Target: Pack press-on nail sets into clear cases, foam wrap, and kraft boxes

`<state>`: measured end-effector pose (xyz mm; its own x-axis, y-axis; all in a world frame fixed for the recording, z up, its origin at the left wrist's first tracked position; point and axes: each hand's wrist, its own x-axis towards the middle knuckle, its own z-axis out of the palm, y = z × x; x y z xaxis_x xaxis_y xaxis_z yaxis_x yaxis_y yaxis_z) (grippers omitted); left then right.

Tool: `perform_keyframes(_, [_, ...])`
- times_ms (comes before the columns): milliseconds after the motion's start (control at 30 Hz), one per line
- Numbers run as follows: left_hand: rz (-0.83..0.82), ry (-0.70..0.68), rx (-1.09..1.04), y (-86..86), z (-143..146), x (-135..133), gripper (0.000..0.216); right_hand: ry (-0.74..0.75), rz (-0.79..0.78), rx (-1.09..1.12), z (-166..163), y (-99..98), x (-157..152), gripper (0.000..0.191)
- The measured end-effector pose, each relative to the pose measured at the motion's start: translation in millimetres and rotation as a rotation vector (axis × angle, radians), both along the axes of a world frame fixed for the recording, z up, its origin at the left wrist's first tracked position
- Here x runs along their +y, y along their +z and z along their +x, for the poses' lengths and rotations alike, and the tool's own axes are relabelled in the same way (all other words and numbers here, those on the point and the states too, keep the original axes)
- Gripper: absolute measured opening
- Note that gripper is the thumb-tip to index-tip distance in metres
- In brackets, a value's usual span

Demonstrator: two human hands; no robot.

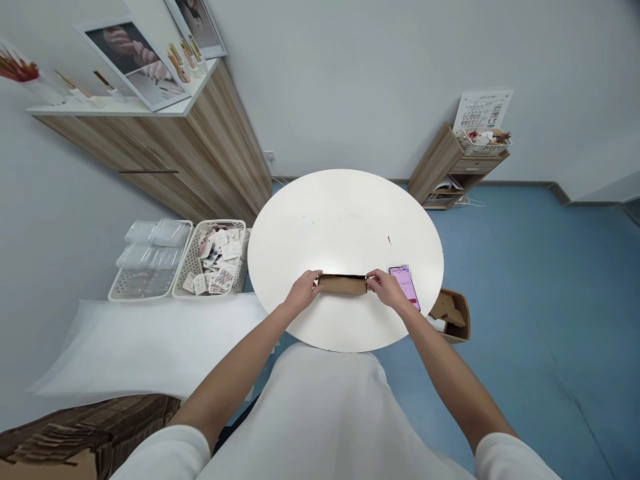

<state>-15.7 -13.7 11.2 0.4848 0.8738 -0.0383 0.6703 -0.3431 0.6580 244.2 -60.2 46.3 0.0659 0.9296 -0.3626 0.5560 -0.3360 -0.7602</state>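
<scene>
A small brown cardboard box (343, 285) rests on the round white table (345, 220) in front of me. My left hand (303, 291) grips its left end, thumb and fingers pinched on the edge. At the opposite end, my right hand (385, 287) holds the box the same way. A dark line runs along the box's far edge; its inside is too small to make out. Just right of my right hand lies a phone (405, 287) with a lit pink screen.
Left of the table stand a white basket of printed cards (213, 260) and a basket of clear plastic packs (150, 257). White sheets (165, 340) lie nearer me, above stacked flat cardboard (85, 427). An open carton (453, 317) sits on the floor at right.
</scene>
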Motion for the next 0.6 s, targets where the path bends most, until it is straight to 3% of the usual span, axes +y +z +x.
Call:
perform_keyframes(267, [-0.046,0.004,-0.011,0.9,2,2,0.030,0.072,0.056,-0.182,-2,1.9,2,0.016])
perform_keyframes(400, [-0.061,0.002,-0.019,0.4,-1,1,0.032,0.068,0.070,-0.149,-2,-0.6,-3,0.017])
perform_keyframes(600, [-0.098,0.062,-0.011,2.1,-10,0,0.053,0.028,0.030,-0.063,-1,0.1,-3,0.020])
